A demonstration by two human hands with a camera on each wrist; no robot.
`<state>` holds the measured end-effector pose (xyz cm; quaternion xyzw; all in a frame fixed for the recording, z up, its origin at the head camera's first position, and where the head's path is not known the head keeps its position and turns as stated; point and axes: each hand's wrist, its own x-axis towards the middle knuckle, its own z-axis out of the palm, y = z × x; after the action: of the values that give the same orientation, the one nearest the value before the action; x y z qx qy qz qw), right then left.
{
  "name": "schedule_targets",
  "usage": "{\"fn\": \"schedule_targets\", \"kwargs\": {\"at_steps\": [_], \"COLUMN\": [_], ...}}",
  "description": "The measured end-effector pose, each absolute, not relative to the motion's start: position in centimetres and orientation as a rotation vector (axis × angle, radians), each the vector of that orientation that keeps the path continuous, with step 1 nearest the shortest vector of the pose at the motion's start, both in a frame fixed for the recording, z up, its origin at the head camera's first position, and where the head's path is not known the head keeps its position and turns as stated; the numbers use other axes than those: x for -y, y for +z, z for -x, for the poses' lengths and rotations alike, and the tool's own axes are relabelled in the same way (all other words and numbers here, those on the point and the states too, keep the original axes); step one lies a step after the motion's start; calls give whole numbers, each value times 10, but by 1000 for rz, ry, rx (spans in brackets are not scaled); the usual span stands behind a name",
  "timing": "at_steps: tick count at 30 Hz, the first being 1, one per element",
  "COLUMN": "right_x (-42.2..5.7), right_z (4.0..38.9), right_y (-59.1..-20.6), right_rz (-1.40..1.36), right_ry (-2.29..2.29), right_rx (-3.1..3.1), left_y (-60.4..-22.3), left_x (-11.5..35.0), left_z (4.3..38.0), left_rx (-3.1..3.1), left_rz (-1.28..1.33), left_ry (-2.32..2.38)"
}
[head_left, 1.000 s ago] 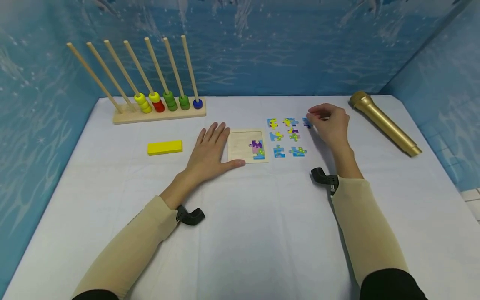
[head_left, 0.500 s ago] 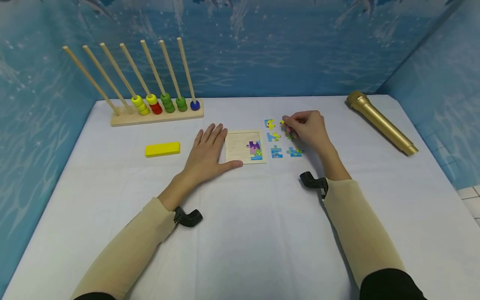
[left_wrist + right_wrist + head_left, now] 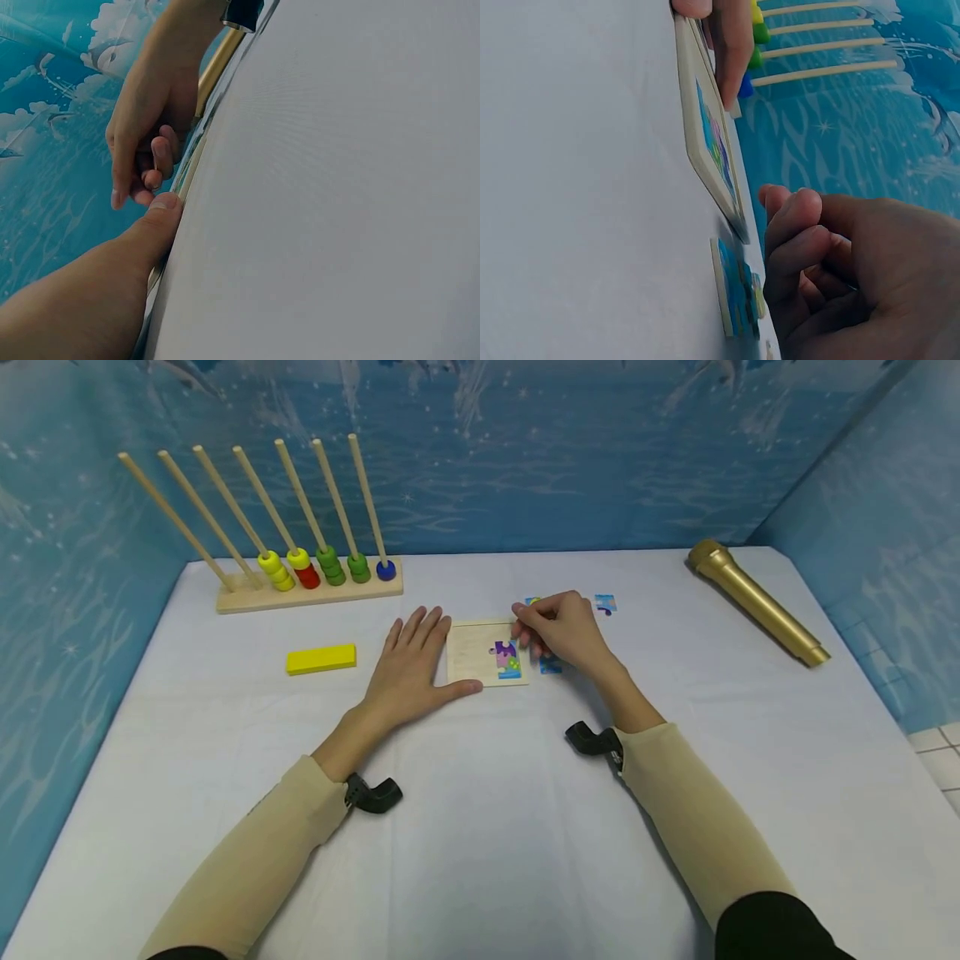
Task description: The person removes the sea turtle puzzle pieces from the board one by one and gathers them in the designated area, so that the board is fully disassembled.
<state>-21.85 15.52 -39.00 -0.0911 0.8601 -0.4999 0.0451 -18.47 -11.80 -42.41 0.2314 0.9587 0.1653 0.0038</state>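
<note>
My left hand [image 3: 408,672] lies flat with fingers spread at the left side of a square wooden puzzle tray [image 3: 467,652]; its thumb rests along the near edge. Joined puzzle pieces [image 3: 507,660] in purple, pink, green and blue fill the tray's right side. Over the tray's right edge hovers my right hand [image 3: 566,631], its fingers bent and drawn together. In the right wrist view its fingertips [image 3: 804,206] show no clear piece between them; whether one is pinched there is hidden. Loose pieces lie beneath that hand, mostly covered, including a blue piece [image 3: 551,666].
Another loose piece [image 3: 605,602] lies behind the right hand. A wooden bead rack [image 3: 307,597] with several pegs stands at back left, a yellow block [image 3: 321,659] in front of it. A gold microphone [image 3: 757,602] lies at right on the white tablecloth [image 3: 465,827].
My right hand has moved left from the farthest loose piece, across the other pieces, to the tray's right edge. That farthest piece is uncovered now. The left hand stays put.
</note>
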Motion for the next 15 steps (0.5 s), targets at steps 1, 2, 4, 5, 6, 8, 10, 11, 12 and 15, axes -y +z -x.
{"fn": "schedule_targets", "kwargs": {"at_steps": [1, 2, 4, 5, 6, 8, 10, 11, 12, 15], "right_x": [-154, -152, -150, -148, -147, -146, -144, -144, -143, -140], "right_z": [218, 218, 217, 217, 217, 217, 216, 216, 216, 215], "right_y": [-391, -393, -395, -396, -397, -397, -397, -397, -397, -398], "right_rz": [274, 272, 267, 262, 263, 265, 257, 254, 255, 255], "right_ry": [-1529, -1530, -1534, -1535, -1540, -1550, -1569, -1576, -1581, -1584], "right_rx": [-2624, -2623, -2613, -2606, -2598, -2593, -2585, -2587, -2592, -2617], "left_y": [-424, -424, -424, -424, -424, -423, -423, -423, -423, -423], "left_x": [118, 118, 119, 119, 119, 119, 119, 119, 119, 119], "left_z": [185, 185, 185, 185, 185, 185, 185, 185, 185, 186], "left_rx": [-3006, -3006, -3005, -3006, -3007, -3007, -3009, -3008, -3007, -3005], "left_rz": [-728, -729, -730, -732, -732, -731, -729, -728, -726, -721], "left_ry": [520, 522, 522, 520, 518, 516, 512, 513, 512, 511]}}
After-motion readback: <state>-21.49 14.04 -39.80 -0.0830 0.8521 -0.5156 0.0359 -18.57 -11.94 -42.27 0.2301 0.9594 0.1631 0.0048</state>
